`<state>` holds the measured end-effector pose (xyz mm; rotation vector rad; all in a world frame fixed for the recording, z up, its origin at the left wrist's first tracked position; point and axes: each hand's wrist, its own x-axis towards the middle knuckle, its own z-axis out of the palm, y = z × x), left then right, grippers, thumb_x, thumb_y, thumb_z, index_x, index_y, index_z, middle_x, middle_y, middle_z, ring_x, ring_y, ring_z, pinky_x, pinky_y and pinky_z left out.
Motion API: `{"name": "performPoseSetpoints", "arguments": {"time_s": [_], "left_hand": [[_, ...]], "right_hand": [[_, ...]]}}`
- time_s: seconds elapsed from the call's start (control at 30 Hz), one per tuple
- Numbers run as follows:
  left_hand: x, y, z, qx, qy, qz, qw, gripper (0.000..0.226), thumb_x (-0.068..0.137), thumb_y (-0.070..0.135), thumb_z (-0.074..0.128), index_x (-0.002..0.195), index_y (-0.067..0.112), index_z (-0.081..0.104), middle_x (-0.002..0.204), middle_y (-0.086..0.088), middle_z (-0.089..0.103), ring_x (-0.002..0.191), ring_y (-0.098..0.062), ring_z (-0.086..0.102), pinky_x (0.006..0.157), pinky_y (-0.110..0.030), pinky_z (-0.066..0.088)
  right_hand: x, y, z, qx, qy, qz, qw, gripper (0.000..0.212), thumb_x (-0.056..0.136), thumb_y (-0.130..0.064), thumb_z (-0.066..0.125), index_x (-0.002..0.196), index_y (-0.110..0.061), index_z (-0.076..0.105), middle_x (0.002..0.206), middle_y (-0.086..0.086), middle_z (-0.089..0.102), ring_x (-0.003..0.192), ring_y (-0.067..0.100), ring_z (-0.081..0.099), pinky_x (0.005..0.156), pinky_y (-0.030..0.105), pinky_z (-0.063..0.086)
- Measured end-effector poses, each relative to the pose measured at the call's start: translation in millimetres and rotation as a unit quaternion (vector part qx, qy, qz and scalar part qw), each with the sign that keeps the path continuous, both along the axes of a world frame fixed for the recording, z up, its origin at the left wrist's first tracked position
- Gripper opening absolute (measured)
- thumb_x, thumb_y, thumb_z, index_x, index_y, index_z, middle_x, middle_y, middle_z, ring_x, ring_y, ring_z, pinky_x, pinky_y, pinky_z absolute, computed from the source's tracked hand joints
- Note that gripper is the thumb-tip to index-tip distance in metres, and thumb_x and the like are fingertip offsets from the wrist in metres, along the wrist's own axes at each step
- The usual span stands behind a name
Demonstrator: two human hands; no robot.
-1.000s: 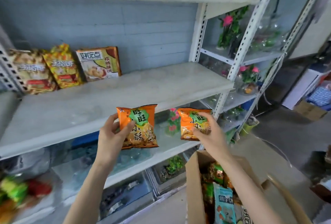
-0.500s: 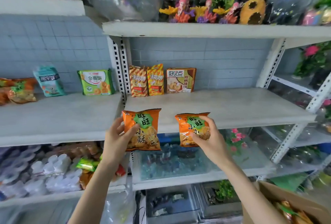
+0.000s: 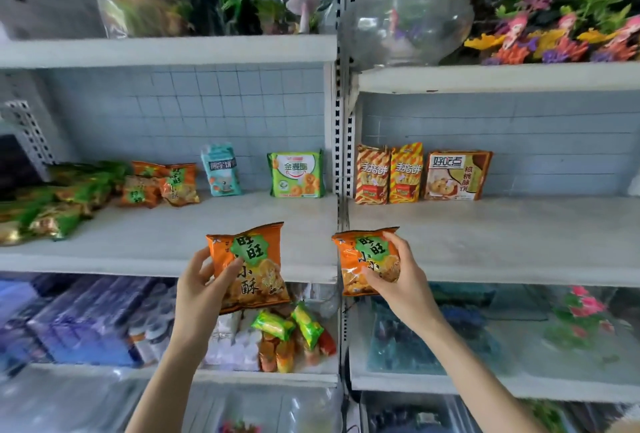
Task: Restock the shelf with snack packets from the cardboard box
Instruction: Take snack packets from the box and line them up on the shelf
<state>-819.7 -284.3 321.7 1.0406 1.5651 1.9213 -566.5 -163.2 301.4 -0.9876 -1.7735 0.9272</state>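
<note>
Facing middle shelf [image 3: 156,242], two orange packets are held upright, labels outward, probably so matching stock can be found; like packets [image 3: 166,184] are piled at shelf's left. Left packet [image 3: 249,264] is pinched by left hand [image 3: 199,288], thumb across front, fingers curled behind. Right packet [image 3: 367,259] is gripped likewise by right hand [image 3: 403,285]. Forearms are raised, hands level. Cardboard box is not in view.

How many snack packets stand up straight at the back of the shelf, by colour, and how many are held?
Blue packet: 1
Green packet: 1
Striped red-and-yellow packets: 2
Brown packet: 1
Orange packets, held: 2
Total: 7
Heap at far left not counted.
</note>
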Motion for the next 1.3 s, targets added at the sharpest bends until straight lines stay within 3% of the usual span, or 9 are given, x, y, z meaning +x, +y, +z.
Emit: {"name": "performPoseSetpoints", "arguments": {"time_s": [0.1, 0.23, 0.3, 0.4, 0.47, 0.73, 0.93, 1.17, 1.3], "left_hand": [[-28, -6, -4, -0.008, -0.002, 0.021, 1.000, 0.019, 0.084, 0.019, 0.068, 0.102, 0.023, 0.062, 0.086, -0.001, 0.074, 0.071, -0.013, 0.068, 0.063, -0.024, 0.056], [-67, -7, -9, 0.000, -0.005, 0.057, 0.998, 0.018, 0.083, 0.020, 0.068, 0.099, 0.027, 0.062, 0.085, 0.002, 0.074, 0.071, -0.010, 0.069, 0.059, -0.018, 0.055], [-85, -5, -11, 0.007, -0.012, 0.074, 0.997, 0.017, 0.083, 0.018, 0.068, 0.098, 0.026, 0.062, 0.085, 0.002, 0.074, 0.072, -0.009, 0.070, 0.059, -0.018, 0.055], [-114, 0, -12, 0.004, -0.014, 0.105, 0.994, 0.016, 0.084, 0.018, 0.068, 0.098, 0.024, 0.063, 0.083, 0.000, 0.074, 0.071, -0.010, 0.069, 0.061, -0.020, 0.057], [-136, 5, -10, 0.001, -0.010, 0.131, 0.991, 0.014, 0.085, 0.016, 0.067, 0.098, 0.020, 0.062, 0.080, -0.003, 0.073, 0.065, -0.006, 0.067, 0.058, -0.016, 0.055], [-211, 7, 0, 0.012, -0.016, 0.204, 0.979, 0.019, 0.086, 0.015, 0.066, 0.103, 0.021, 0.059, 0.075, 0.004, 0.071, 0.057, -0.003, 0.063, 0.053, -0.013, 0.051], [-263, -13, -9, 0.018, -0.039, 0.235, 0.971, 0.019, 0.085, 0.013, 0.067, 0.095, 0.028, 0.061, 0.084, 0.000, 0.072, 0.063, -0.006, 0.066, 0.053, -0.015, 0.052], [-344, -44, -4, 0.007, -0.026, 0.215, 0.976, 0.018, 0.085, 0.014, 0.067, 0.097, 0.026, 0.060, 0.070, 0.006, 0.070, 0.053, -0.005, 0.060, 0.051, -0.016, 0.051], [-397, -71, 4, 0.001, 0.006, 0.206, 0.978, 0.023, 0.085, 0.012, 0.066, 0.089, 0.033, 0.056, 0.066, 0.014, 0.070, 0.051, -0.001, 0.061, 0.050, -0.014, 0.050]], "right_hand": [[-30, 4, -1, 0.009, -0.001, 0.021, 1.000, 0.058, 0.087, -0.018, 0.068, 0.134, -0.030, 0.039, 0.122, -0.007, 0.054, 0.106, 0.000, 0.055, 0.081, 0.010, 0.048], [-72, 19, 0, 0.015, -0.008, 0.048, 0.999, 0.058, 0.087, -0.020, 0.068, 0.138, -0.026, 0.041, 0.132, -0.003, 0.052, 0.118, 0.012, 0.052, 0.100, 0.037, 0.047], [-96, 32, 0, 0.013, -0.009, 0.066, 0.998, 0.059, 0.087, -0.021, 0.068, 0.138, -0.026, 0.040, 0.132, -0.006, 0.051, 0.119, 0.011, 0.052, 0.101, 0.035, 0.046], [-134, 51, 1, 0.020, -0.012, 0.084, 0.996, 0.056, 0.086, -0.023, 0.070, 0.133, -0.031, 0.041, 0.119, -0.016, 0.052, 0.106, -0.005, 0.053, 0.087, 0.007, 0.043], [-160, 64, 2, 0.015, -0.005, 0.101, 0.995, 0.055, 0.085, -0.021, 0.070, 0.130, -0.034, 0.041, 0.114, -0.018, 0.054, 0.101, -0.011, 0.054, 0.078, 0.001, 0.041], [-259, 95, 5, 0.003, -0.011, 0.161, 0.987, 0.054, 0.086, -0.020, 0.070, 0.129, -0.035, 0.041, 0.116, -0.010, 0.056, 0.104, -0.004, 0.055, 0.076, 0.004, 0.044], [-323, 86, -1, -0.011, -0.032, 0.201, 0.979, 0.057, 0.086, -0.019, 0.069, 0.134, -0.029, 0.040, 0.124, -0.002, 0.056, 0.110, 0.011, 0.058, 0.090, 0.027, 0.052], [-399, 49, -9, -0.025, -0.023, 0.207, 0.978, 0.056, 0.087, -0.019, 0.069, 0.134, -0.028, 0.041, 0.123, -0.001, 0.058, 0.109, 0.010, 0.059, 0.091, 0.029, 0.052], [-444, 17, -15, -0.036, -0.016, 0.196, 0.980, 0.055, 0.086, -0.017, 0.069, 0.133, -0.027, 0.041, 0.122, -0.001, 0.058, 0.109, 0.010, 0.058, 0.092, 0.028, 0.051]]}}
